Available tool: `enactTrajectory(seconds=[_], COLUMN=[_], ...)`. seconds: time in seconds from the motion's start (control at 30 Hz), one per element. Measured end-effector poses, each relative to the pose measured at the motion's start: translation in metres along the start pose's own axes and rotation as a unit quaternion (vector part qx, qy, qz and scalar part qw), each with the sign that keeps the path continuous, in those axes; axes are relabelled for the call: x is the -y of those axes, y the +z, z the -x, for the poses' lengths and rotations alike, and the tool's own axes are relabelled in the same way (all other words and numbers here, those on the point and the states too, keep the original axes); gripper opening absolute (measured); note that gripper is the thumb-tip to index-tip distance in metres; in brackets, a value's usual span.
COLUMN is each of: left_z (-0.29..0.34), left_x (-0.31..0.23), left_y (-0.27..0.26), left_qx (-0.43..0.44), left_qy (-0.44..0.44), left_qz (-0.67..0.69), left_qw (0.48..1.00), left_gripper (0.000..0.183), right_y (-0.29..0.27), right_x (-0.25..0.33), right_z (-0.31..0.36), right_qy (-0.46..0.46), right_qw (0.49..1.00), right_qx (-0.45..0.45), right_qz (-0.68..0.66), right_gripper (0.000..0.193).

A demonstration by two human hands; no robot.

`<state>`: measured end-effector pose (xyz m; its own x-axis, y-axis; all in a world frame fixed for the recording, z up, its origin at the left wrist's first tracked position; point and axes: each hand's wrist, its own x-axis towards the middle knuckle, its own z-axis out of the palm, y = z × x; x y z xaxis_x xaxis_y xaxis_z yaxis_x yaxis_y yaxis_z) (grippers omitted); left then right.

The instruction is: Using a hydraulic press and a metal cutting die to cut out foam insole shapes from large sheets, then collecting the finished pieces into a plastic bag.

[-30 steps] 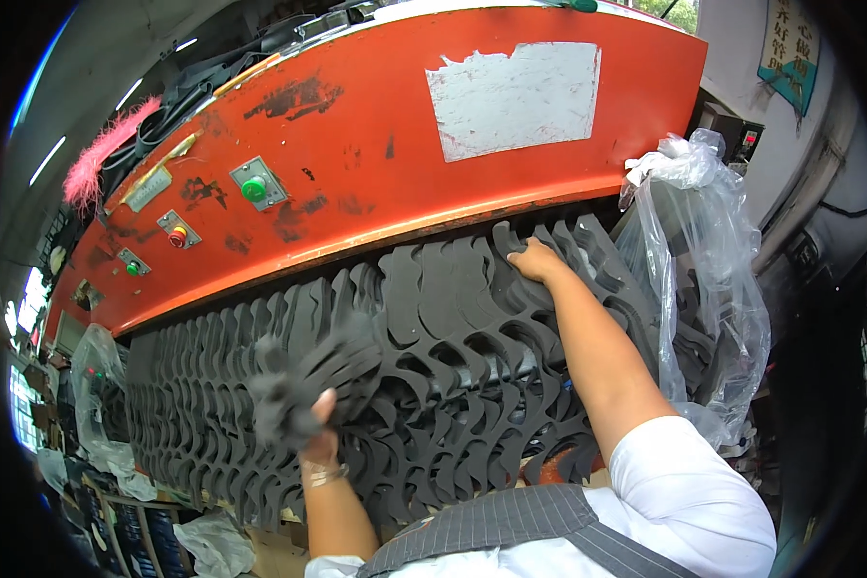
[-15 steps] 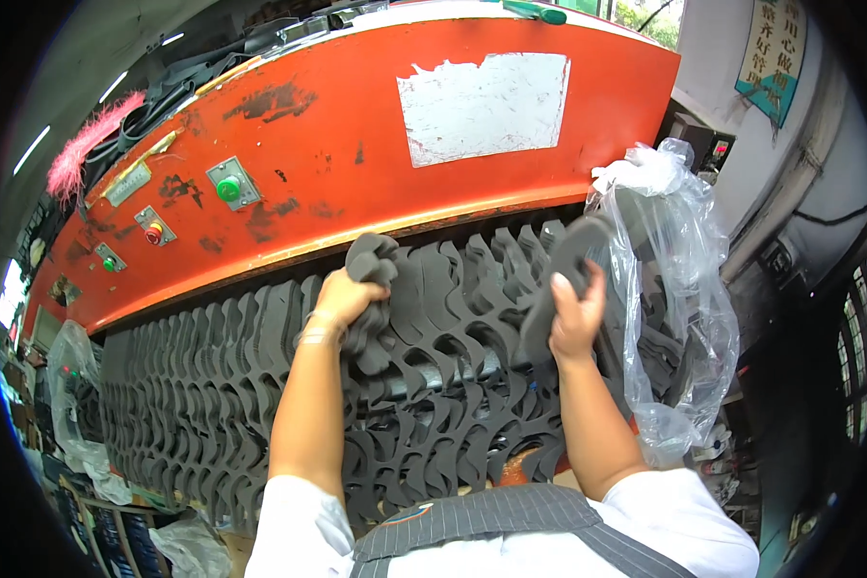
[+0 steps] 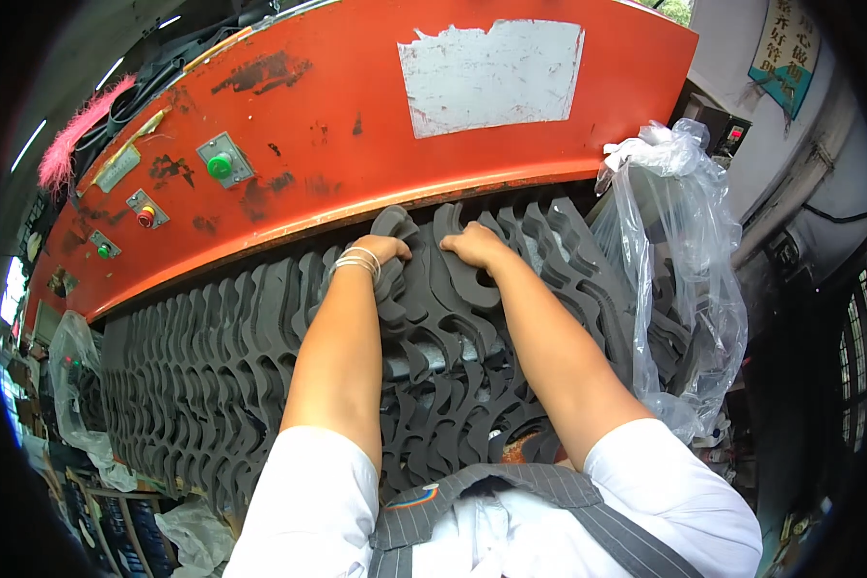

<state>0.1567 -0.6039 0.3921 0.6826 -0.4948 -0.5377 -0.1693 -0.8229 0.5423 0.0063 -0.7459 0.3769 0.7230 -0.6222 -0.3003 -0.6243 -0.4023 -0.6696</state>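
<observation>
Dark grey foam sheets with curved cut-outs (image 3: 246, 332) lie in layers in front of me. My left hand (image 3: 383, 250), a bangle at its wrist, is closed round several loose curved foam pieces (image 3: 392, 223) near the sheets' far edge. Just to the right, my right hand (image 3: 474, 245) has its fingers wrapped on a long, sole-shaped foam piece (image 3: 449, 231) that stands among the cut sheets. A narrow strip of foam lies between the two hands. The right fingertips are partly hidden behind the foam.
Behind the foam rises an orange machine panel (image 3: 337, 125) with green buttons (image 3: 221, 166) and a red button (image 3: 145, 218). A clear plastic bag (image 3: 679, 193) with dark foam scraps hangs at right; another plastic bag (image 3: 70, 361) is at far left.
My right hand has swung left from beside the plastic bag, where it held a foam piece, to the foam beside my left hand. My left hand still grips its foam pieces.
</observation>
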Motion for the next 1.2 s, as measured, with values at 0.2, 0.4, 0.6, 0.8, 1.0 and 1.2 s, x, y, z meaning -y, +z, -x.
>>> enactTrajectory(seconds=[0.2, 0.4, 0.6, 0.8, 1.0, 1.2], left_z=[-0.017, 0.001, 0.024, 0.111, 0.188, 0.213], left_x=[0.022, 0.028, 0.087, 0.083, 0.184, 0.132], left_y=[-0.001, 0.019, 0.034, 0.067, 0.046, -0.011], left_qx=[0.034, -0.044, -0.275, -0.312, -0.177, 0.116], left_qy=[-0.020, 0.038, 0.210, 0.466, 0.354, 0.219], left_qz=[0.062, 0.140, 0.241, 0.352, 0.442, 0.631], left_qw=[0.997, 0.988, 0.907, 0.749, 0.805, 0.735], left_gripper=[0.067, 0.063, 0.047, 0.028, 0.064, 0.038], right_y=[-0.004, 0.019, 0.001, 0.023, 0.039, 0.028], right_x=[0.001, -0.047, 0.001, 0.012, 0.036, 0.013], right_z=[-0.008, 0.014, 0.153, 0.030, -0.006, -0.022], right_qy=[0.094, -0.047, -0.345, -0.115, 0.024, 0.041], right_qw=[0.977, 0.937, 0.757, 0.958, 0.999, 0.997], right_qx=[0.068, -0.202, -0.195, -0.124, 0.011, 0.062], right_qz=[-0.179, -0.279, -0.520, -0.232, -0.045, -0.023], right_gripper=[0.099, 0.086, 0.036, 0.071, 0.086, 0.074])
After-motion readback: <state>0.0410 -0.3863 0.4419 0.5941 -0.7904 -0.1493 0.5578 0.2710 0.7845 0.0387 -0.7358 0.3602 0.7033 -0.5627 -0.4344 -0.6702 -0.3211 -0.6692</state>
